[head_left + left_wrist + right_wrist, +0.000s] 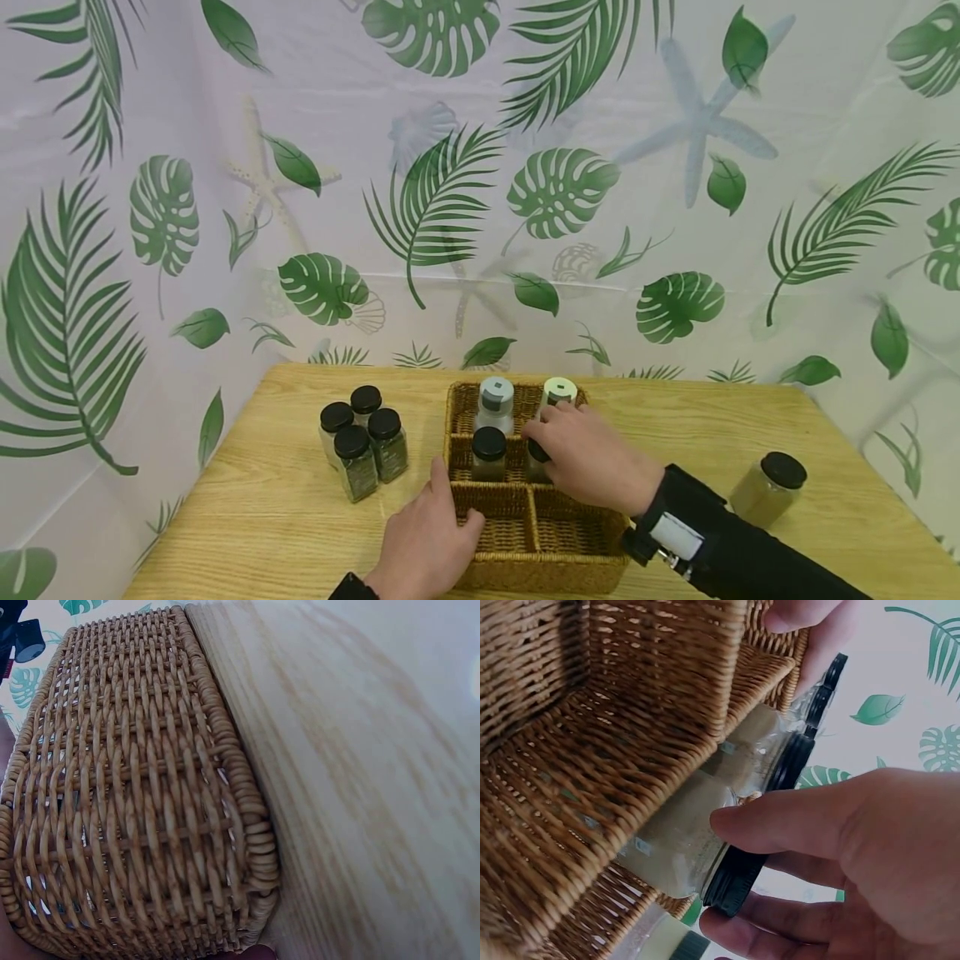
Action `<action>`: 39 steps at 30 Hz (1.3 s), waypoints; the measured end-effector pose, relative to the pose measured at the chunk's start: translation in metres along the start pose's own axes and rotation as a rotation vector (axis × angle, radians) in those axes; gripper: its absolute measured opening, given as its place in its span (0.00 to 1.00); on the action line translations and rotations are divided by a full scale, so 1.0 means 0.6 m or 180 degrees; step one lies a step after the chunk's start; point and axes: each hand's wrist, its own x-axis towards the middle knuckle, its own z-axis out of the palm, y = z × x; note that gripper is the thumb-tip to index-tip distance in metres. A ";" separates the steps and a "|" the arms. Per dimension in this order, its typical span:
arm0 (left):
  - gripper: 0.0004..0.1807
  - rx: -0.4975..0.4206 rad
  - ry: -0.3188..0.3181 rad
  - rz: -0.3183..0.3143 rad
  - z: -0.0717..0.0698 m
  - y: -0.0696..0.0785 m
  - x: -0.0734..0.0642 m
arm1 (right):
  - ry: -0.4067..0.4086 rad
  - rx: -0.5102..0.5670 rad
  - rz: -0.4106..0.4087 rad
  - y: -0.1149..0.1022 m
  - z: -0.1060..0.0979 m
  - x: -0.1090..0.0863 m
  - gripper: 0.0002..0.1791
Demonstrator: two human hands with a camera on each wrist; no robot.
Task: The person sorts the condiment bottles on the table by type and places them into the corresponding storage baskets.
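Watching through the head camera, I see my right hand (581, 450) pinching the ridged black lid of a clear jar (679, 832) between thumb and fingers. That jar, round-shouldered and filled with something pale beige, stands partly down in the middle compartment of the wicker basket (540, 575), at its right end; I cannot tell whether its base touches the woven floor. Just beside it, in the same compartment, is a second jar (489, 471) with a smooth, flat black top.

My left hand (423, 542) grips the basket's left wall near the front, thumb inside the rim and fingers along the outside. The weave is honey brown, with thin upright rods and a thick corded edge. A bound divider (533, 517) splits the front row in two, while the back row holds a whitish-capped bottle (495, 421) on the left and a yellowish-capped bottle (559, 389) on the right.

Left of the basket, four boxy glass jars (356, 462) with black screw tops cluster on the bench (247, 467), whose pale surface shows streaky wood grain. Well apart on the right stands a lone jar (757, 496) with tan contents. Behind hangs a creased white cloth (480, 108) printed with green leaves and faint starfish.
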 end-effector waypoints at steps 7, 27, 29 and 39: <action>0.47 -0.0073 -0.0076 -0.0006 -0.001 0.001 0.000 | -0.0071 -0.0005 0.0058 0.003 0.008 0.001 0.16; 0.47 -0.0120 -0.0037 -0.0017 0.000 0.002 0.001 | 0.0007 0.0078 0.0262 0.007 -0.010 -0.024 0.25; 0.47 -0.0110 -0.0001 0.0006 0.000 0.001 0.000 | 0.0010 0.0069 0.0279 0.010 -0.015 -0.031 0.26; 0.47 -0.0084 0.0002 0.0013 0.003 0.000 -0.001 | -0.0106 0.0020 0.0684 0.035 -0.052 -0.079 0.30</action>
